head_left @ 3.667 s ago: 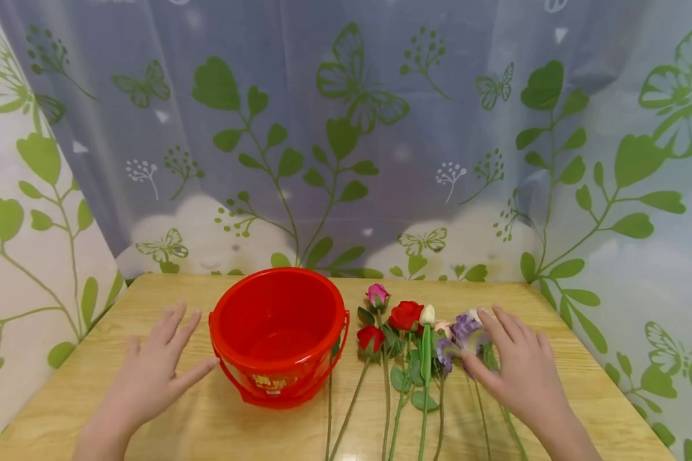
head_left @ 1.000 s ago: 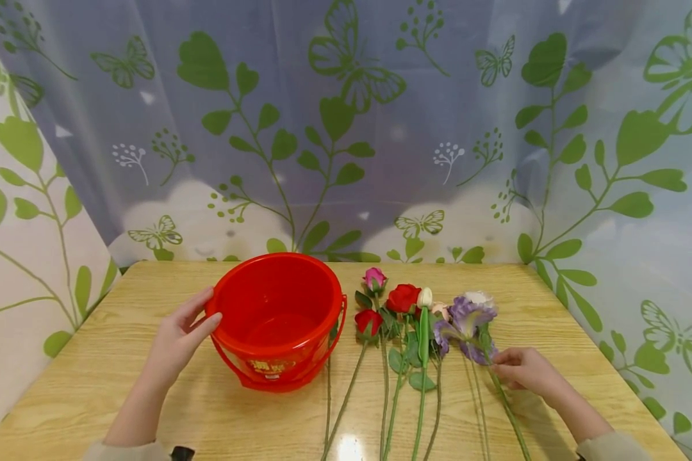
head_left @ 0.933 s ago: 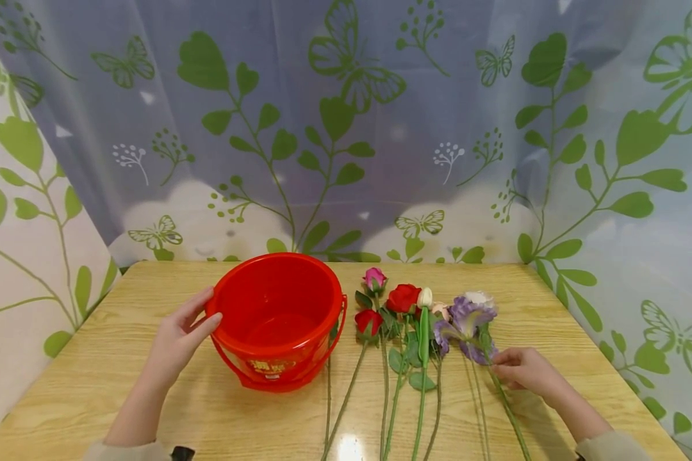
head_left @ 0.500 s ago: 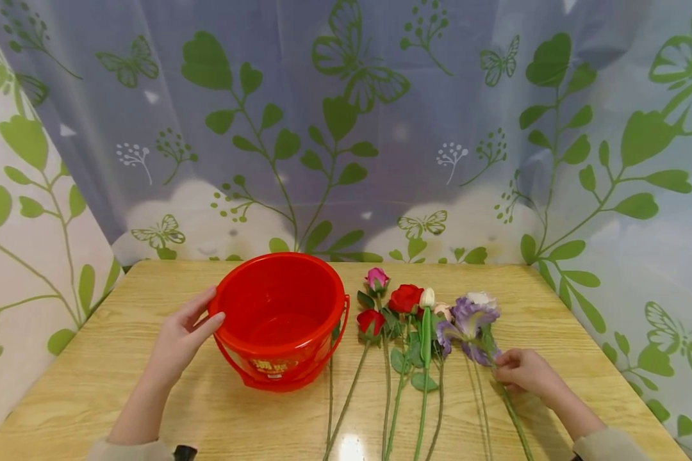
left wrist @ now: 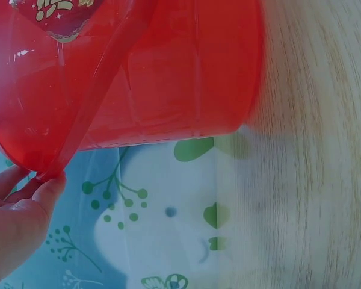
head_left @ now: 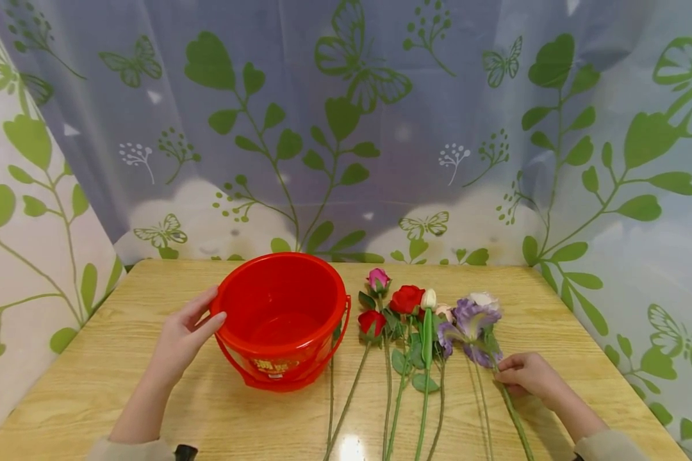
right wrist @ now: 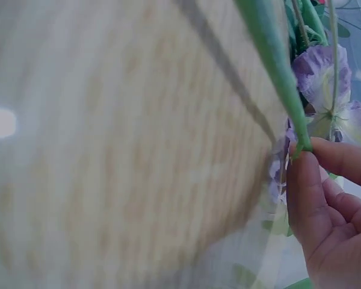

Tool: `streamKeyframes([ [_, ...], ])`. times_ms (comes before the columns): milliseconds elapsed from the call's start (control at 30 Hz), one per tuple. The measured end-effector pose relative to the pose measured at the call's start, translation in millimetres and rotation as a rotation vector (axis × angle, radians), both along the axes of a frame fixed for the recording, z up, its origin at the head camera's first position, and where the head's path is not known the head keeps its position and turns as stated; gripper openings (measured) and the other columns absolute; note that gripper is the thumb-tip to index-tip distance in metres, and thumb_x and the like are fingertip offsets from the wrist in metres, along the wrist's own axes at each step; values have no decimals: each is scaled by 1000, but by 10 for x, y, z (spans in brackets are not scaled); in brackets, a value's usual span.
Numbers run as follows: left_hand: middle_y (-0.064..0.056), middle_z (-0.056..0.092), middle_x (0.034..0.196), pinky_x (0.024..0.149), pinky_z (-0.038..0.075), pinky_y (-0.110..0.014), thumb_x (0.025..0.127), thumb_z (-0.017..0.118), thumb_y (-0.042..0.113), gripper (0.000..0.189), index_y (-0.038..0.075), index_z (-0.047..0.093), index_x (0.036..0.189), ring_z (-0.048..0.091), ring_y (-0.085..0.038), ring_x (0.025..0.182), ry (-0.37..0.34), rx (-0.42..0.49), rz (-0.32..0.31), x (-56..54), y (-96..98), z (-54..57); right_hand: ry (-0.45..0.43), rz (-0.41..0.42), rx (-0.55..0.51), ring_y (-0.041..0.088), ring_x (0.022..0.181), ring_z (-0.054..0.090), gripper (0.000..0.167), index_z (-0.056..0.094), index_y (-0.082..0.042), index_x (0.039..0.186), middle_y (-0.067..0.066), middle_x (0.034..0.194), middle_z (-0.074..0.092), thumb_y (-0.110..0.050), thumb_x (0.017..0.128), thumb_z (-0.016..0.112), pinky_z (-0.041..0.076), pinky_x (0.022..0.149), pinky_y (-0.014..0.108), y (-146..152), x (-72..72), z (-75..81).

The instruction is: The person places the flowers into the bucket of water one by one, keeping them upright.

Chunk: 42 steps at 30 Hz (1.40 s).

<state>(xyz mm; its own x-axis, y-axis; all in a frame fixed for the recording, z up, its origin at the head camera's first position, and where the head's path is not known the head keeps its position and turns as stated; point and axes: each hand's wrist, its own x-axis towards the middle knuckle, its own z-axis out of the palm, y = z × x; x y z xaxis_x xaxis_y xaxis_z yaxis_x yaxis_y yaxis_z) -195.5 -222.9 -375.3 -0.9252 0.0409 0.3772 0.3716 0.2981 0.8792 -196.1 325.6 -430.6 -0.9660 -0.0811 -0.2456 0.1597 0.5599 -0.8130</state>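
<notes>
A red plastic bucket (head_left: 277, 285) stands upright on the table, its handle hanging down in front. At its left side my left hand (head_left: 179, 339) pinches the rim; the left wrist view shows thumb and fingers where the handle (left wrist: 96, 90) meets it. On the right, my right hand (head_left: 527, 374) pinches a green flower stem (head_left: 516, 416) between thumb and finger, just below the purple iris (head_left: 473, 320). In the right wrist view this thick stem (right wrist: 277, 66) runs past the iris; which bloom it carries I cannot tell. A white flower (head_left: 484, 299) lies behind the iris.
Between bucket and iris lie a pink rose (head_left: 377, 278), two red roses (head_left: 407, 299), a white tulip (head_left: 428, 299) and a peach flower (head_left: 444, 312), stems toward me. A patterned curtain (head_left: 380, 160) hangs behind the wooden table (head_left: 167, 282).
Several seconds ago both hands hovered with fingers spread. Since then the left has taken hold of the bucket rim and the right a stem. Over the last second almost nothing has moved.
</notes>
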Motion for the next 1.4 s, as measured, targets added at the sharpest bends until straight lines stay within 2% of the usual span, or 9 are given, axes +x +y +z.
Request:
streamKeyframes([
  [200, -22, 39, 131, 79, 43, -13, 85, 58, 9, 51, -7, 39, 129, 42, -2, 112, 3, 20, -6, 17, 6, 13, 9, -35, -77, 12, 64, 57, 27, 53, 19, 95, 3, 74, 59, -3, 80, 59, 52, 59, 27, 18, 16, 56],
  [467, -22, 39, 131, 79, 43, -13, 86, 58, 11, 51, -7, 39, 130, 42, -6, 113, -3, 6, 7, 31, -5, 21, 21, -79, -95, 12, 71, 57, 32, 48, 21, 102, 5, 81, 59, -3, 83, 56, 52, 65, 28, 52, 6, 144],
  [733, -22, 39, 132, 79, 43, -14, 86, 58, 14, 53, -8, 38, 130, 42, -9, 115, -13, -13, 11, 25, -26, 7, 30, -82, -139, 13, 77, 59, 40, 42, 22, 110, 7, 89, 59, -6, 85, 56, 52, 71, 29, 93, -1, 273],
  [1033, -23, 39, 131, 80, 43, -14, 86, 58, 13, 52, -7, 38, 129, 42, -7, 114, -12, 7, 13, 32, -26, 12, 96, -52, -204, 8, 80, 59, 42, 37, 22, 115, 4, 91, 59, -6, 87, 54, 51, 74, 28, 63, 17, 505],
  [1400, -19, 40, 132, 80, 42, -13, 84, 61, 13, 53, -6, 40, 129, 38, -28, 119, -42, 4, 29, 25, 14, 62, 121, -46, -254, 6, 83, 59, 51, 30, 22, 121, -2, 92, 59, -10, 88, 54, 50, 76, 27, -75, 46, 720],
])
